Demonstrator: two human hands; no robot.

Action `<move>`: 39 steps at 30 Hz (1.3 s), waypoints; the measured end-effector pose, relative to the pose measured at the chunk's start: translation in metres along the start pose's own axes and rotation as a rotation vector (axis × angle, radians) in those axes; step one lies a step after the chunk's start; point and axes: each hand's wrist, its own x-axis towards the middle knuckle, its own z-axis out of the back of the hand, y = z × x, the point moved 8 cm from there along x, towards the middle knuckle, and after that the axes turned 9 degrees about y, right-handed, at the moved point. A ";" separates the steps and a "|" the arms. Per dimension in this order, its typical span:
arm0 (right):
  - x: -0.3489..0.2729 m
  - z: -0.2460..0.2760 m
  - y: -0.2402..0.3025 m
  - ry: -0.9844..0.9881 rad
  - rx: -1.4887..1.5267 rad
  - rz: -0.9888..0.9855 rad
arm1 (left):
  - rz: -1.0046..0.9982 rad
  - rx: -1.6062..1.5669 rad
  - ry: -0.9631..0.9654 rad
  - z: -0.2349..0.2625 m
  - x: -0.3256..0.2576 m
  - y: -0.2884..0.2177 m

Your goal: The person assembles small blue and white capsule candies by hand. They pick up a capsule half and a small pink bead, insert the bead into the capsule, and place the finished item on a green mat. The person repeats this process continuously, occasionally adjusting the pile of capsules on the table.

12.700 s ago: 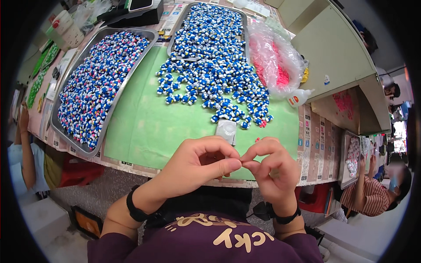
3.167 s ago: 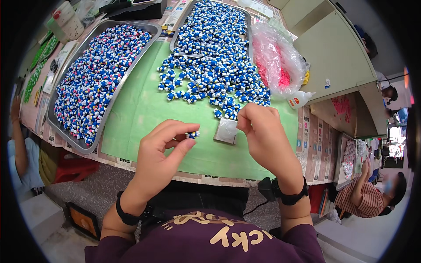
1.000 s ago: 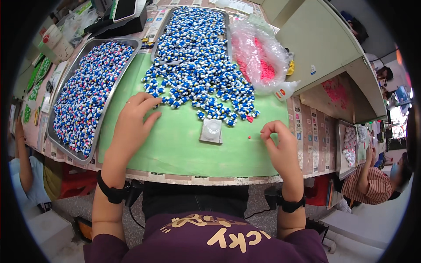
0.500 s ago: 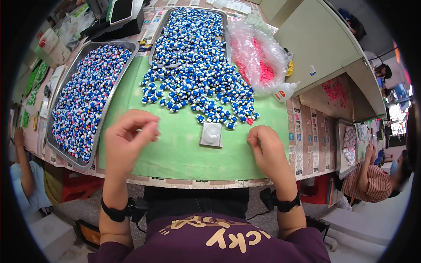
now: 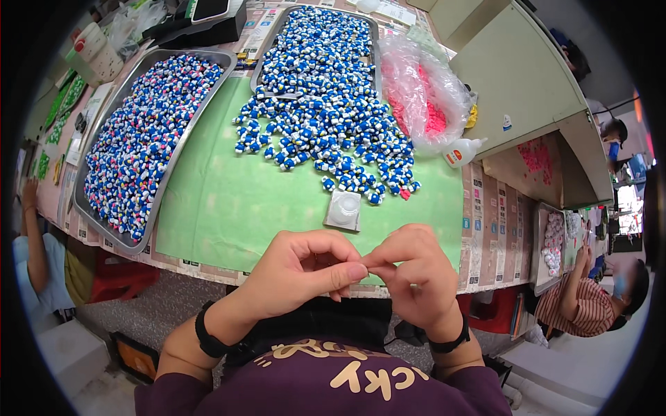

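My left hand [image 5: 305, 270] and my right hand [image 5: 417, 274] meet in front of me at the near table edge, fingertips pinched and touching. Whatever lies between them is too small or hidden to make out. Just beyond stands a small square block with a round, clear shallow dish [image 5: 343, 209] on top. A loose heap of small blue-and-white pieces [image 5: 333, 132] spreads over the green mat [image 5: 201, 201], spilling from a metal tray [image 5: 379, 62] behind. A small pink piece [image 5: 405, 195] lies at the heap's near right edge.
On the left sits a metal tray [image 5: 149, 239] full of blue-and-white pieces with pink parts. A clear plastic bag [image 5: 454, 114] of pink pieces and a white squeeze bottle [image 5: 463, 151] lie on the right, beside a pale cabinet [image 5: 520, 90]. Other people sit at both sides.
Both hands have drawn back toward me and come together, fingertips touching; before, they were apart on either side of the square block. The view has shifted slightly.
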 end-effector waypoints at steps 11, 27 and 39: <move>-0.006 -0.007 -0.017 -0.038 0.538 -0.232 | 0.034 -0.015 0.148 -0.010 -0.005 -0.001; -0.007 -0.013 -0.013 -0.135 0.442 -0.358 | -0.216 0.340 -0.029 0.000 -0.008 -0.011; 0.052 -0.016 -0.066 0.210 -0.192 -0.284 | -0.245 0.294 -0.359 0.056 -0.037 -0.027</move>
